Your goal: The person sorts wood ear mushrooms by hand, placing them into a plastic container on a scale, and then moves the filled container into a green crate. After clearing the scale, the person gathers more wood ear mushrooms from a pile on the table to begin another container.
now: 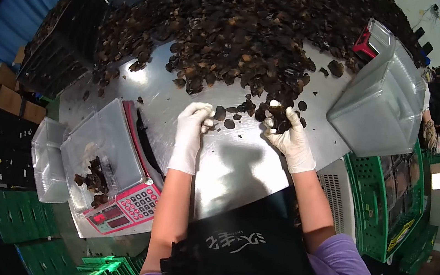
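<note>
Pickup looks in hand: your right hand (pixel 291 138) holds a dark clump (pixel 280 120), your left hand (pixel 191 125) is curled, can't tell if gripping, and next likely calls for lightly pinching loose pieces (pixel 229 124) between them, below the pile (pixel 237 45) beyond.

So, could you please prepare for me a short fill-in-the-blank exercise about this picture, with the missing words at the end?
1. The left hand and the right hand both wear white ____.
2. The dark clump is held in the person's ____ hand.
3. The scale with visible number keys stands on the person's ____ side.
4. The curtain at the upper left is coloured ____.

Missing words: gloves; right; left; blue.
</note>
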{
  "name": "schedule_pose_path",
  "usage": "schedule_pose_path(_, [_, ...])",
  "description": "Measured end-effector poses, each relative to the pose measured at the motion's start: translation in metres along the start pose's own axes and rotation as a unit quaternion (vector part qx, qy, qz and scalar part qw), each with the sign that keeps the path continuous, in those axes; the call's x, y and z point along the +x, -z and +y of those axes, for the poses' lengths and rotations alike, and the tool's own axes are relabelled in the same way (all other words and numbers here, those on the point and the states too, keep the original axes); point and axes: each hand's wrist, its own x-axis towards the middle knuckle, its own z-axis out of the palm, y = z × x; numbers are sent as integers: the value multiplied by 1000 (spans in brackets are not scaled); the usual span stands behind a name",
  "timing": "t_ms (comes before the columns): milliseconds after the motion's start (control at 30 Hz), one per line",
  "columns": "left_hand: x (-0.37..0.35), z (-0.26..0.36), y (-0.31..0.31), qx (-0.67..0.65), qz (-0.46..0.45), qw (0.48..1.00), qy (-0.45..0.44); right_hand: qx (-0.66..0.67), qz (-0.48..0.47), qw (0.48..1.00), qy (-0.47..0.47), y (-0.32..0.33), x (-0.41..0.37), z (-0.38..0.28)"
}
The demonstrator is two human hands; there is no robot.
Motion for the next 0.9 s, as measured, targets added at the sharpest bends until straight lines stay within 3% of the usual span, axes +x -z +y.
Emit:
schedule_pose_path(67, [11, -17, -11, 233, 59, 965, -105, -25, 14, 1000, 4, 3, -3, -3])
schedule_pose_path(133, [14, -20, -22, 508, 108, 834, -188, -36, -17, 999, -5, -5, -5, -7])
schedule_pose_path(200, [16, -22, -32, 571, 126, 795, -161, -282, 55, 956, 50, -19, -7, -11])
schedule_pose_path(267, [17, -26, -33, 581, 134, 783, -178, -508, 95, 844, 142, -41, -9, -3])
schedule_pose_path(333, [19, -29, -34, 592, 141, 770, -193, -573, 90, 807, 113, -47, -4, -2])
schedule_pose_path(367, [20, -29, -33, 599, 135, 766, -190, -630, 51, 763, 137, -36, 8, -1])
schedule_pose_path(400, [21, -30, -32, 605, 129, 763, -188, -629, 52, 763, 138, -46, 11, -1])
schedule_pose_path(467, [20, -33, -26, 569, 127, 784, -212, -864, 122, 482, 79, -73, 16, 6])
schedule_pose_path(500, [20, -33, -24, 531, 125, 804, -236, -907, 133, 385, 112, -64, 28, 12])
schedule_pose_path(533, [16, -30, -25, 532, 125, 804, -237, -932, 121, 316, 128, -54, 39, 17])
schedule_pose_path(600, [2, -21, -26, 260, 81, 955, -119, -961, 99, 225, 127, -37, 56, 24])
schedule_pose_path(633, [-12, -9, -28, 154, 37, 984, -80, -961, 97, 225, 128, -39, 55, 25])
schedule_pose_path(700, [-41, 22, -29, 88, 22, 995, -36, -945, 104, 265, 161, -48, 50, 27])
schedule_pose_path(733, [-52, 30, -27, 22, 4, 1000, 10, -931, 119, 303, 166, -54, 44, 26])
schedule_pose_path(800, [-69, 31, -12, -62, -34, 997, 9, -894, 126, 387, 186, -58, 26, 22])
schedule_pose_path(867, [-95, 42, -2, -59, -41, 997, 8, -737, 85, 666, 82, -69, 2, 12])
schedule_pose_path(900, [-111, 50, 0, -54, -24, 998, -1, -674, 60, 733, 65, -66, -5, 8])
